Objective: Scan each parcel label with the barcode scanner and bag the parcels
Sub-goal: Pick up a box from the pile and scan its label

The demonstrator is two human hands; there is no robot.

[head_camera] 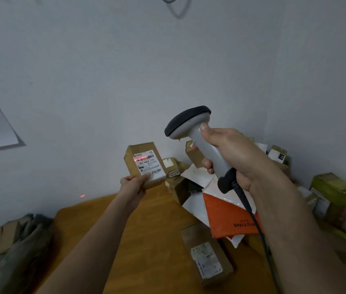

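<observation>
Brown wooden table point(146, 240) heaped at right with cardboard boxes and an orange plastic mailer point(227, 217). Grey pistol-grip barcode scanner with black head point(197, 136) gripped by right hand point(235, 158), fingers wrapped round the handle. Small brown cardboard parcel point(144, 164) held upright above the table's far edge, pinched at its lower corner by left hand point(132, 184). Red scan line across the white label's point(147, 163) top barcode. Likely failure: parcel slipping from so slim a pinch; beam drifting off the code.

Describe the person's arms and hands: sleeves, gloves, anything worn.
Both forearms are bare as far as the picture shows; no sleeves appear. The left hand and right hand wear no gloves. No rings, watch or bracelet show on either.
</observation>
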